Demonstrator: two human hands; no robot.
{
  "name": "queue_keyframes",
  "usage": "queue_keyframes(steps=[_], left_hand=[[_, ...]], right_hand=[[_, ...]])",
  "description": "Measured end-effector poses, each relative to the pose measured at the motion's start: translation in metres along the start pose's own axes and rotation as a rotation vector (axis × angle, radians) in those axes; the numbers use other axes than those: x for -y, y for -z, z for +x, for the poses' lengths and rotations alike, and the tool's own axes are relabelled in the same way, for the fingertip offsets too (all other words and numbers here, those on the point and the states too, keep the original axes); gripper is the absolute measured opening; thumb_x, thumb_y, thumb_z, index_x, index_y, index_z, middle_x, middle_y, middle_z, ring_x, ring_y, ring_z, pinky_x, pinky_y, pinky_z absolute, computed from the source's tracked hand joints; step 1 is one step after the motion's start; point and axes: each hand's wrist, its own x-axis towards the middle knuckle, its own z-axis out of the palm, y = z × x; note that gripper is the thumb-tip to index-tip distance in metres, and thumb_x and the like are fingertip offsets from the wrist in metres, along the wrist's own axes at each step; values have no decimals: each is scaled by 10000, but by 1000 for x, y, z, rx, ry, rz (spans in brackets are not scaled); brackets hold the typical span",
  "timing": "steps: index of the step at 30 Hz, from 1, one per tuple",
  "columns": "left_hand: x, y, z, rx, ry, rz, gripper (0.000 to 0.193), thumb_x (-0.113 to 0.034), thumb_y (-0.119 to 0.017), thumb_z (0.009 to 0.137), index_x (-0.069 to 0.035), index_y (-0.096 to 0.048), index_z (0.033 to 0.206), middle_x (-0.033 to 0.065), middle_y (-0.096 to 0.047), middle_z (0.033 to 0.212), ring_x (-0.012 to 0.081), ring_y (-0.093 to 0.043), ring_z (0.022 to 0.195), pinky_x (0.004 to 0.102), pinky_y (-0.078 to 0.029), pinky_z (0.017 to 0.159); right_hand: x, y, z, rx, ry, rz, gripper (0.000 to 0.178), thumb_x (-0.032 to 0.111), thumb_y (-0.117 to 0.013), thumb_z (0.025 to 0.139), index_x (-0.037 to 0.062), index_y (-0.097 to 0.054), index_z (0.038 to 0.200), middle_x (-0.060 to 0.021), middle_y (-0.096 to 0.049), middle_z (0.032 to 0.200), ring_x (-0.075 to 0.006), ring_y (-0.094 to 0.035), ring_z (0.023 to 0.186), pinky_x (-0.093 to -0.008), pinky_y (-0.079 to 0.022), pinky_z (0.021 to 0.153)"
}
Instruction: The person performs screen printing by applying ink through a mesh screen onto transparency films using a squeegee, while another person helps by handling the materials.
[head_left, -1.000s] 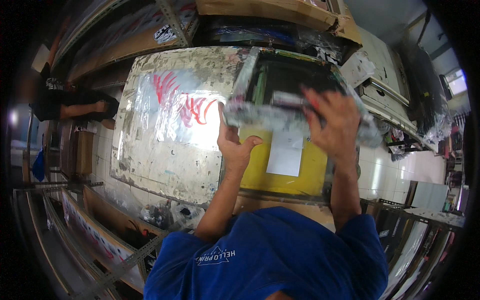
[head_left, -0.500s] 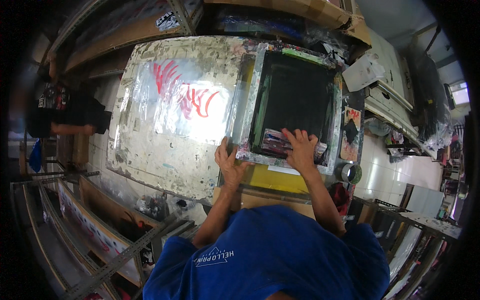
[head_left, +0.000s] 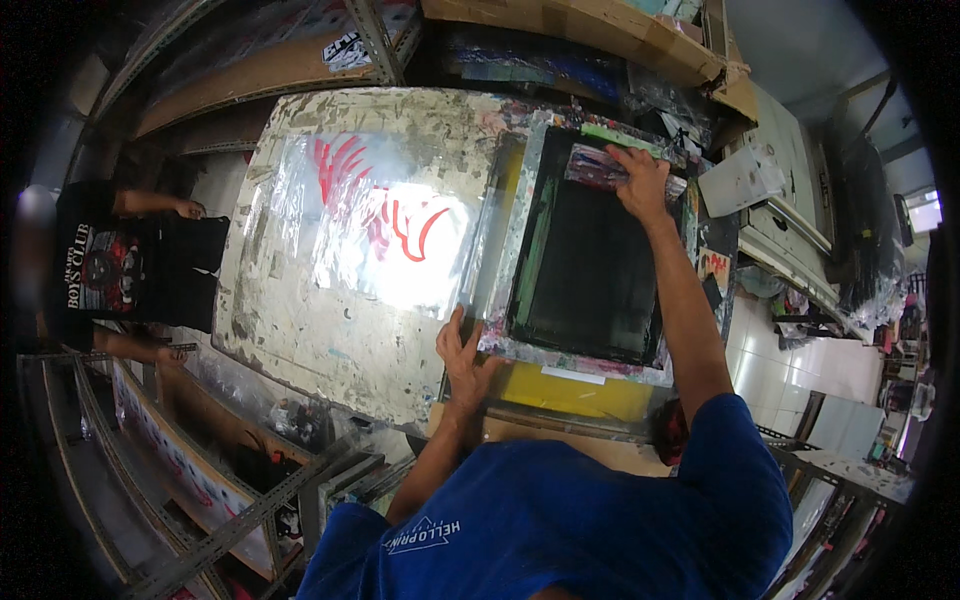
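Note:
A screen-printing frame (head_left: 525, 215) with a dark mesh and paint-smeared rim lies on the right part of the worktable. My right hand (head_left: 643, 185) reaches to the far end of the mesh and grips a paint-stained squeegee (head_left: 593, 166), its fingers bent over the top. The squeegee lies crosswise near the frame's far edge. At the near left corner of the frame rests my left hand (head_left: 464, 362), thumb and fingers spread, thumb against the rim. A yellow surface (head_left: 560, 392) shows below the frame's near edge, with a white strip beside it.
Clear plastic film with red strokes (head_left: 340, 170) covers part of the stained worktable (head_left: 290, 320). Another person (head_left: 130, 260) in dark clothes stands at the left. A whitish plastic container (head_left: 742, 180) sits beyond the frame's right side. Metal racks (head_left: 200, 430) stand at the near left.
My right hand has pushed the squeegee from the near end of the mesh to the far end. My left hand stays at the corner. The person at left has turned more into view.

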Motion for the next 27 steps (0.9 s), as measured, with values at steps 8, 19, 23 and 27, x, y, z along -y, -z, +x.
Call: queue_keyframes(steps=[8, 19, 23, 27], left_hand=[[4, 1, -5, -3, -24, -21, 742, -229, -851, 618, -31, -603, 1288, 198, -482, 1414, 377, -407, 1288, 489, -277, 1081], [-9, -4, -4, -118, 46, -162, 680, -160, -857, 623, 11, -632, 1241, 167, -611, 1130, 339, -490, 1141, 450, -354, 1001], [-49, 17, 28, -237, -11, -205, 647, -52, -816, 637, 50, -608, 1241, 179, -571, 1140, 343, -505, 1107, 417, -393, 988], [-102, 41, 83, -307, 54, -435, 605, 16, -743, 752, 74, -536, 1317, 153, -533, 1256, 271, -501, 1182, 368, -381, 1041]], right_hand=[[-28, -15, 49, 55, -57, 28, 518, 79, -678, 768, 195, -664, 1272, -162, -677, 1204, -312, -626, 1132, -419, -419, 974], [50, 79, -54, 145, -334, 573, 579, 55, -689, 762, 232, -638, 1311, -130, -649, 1279, -329, -614, 1182, -373, -483, 987], [141, 170, -93, 286, -229, 357, 593, 51, -714, 733, 245, -654, 1289, -104, -695, 1112, -320, -632, 1047, -397, -467, 898], [176, 221, -86, 1, 41, 23, 495, 171, -715, 720, 182, -684, 1214, -97, -621, 901, -294, -589, 886, -395, -423, 796]])
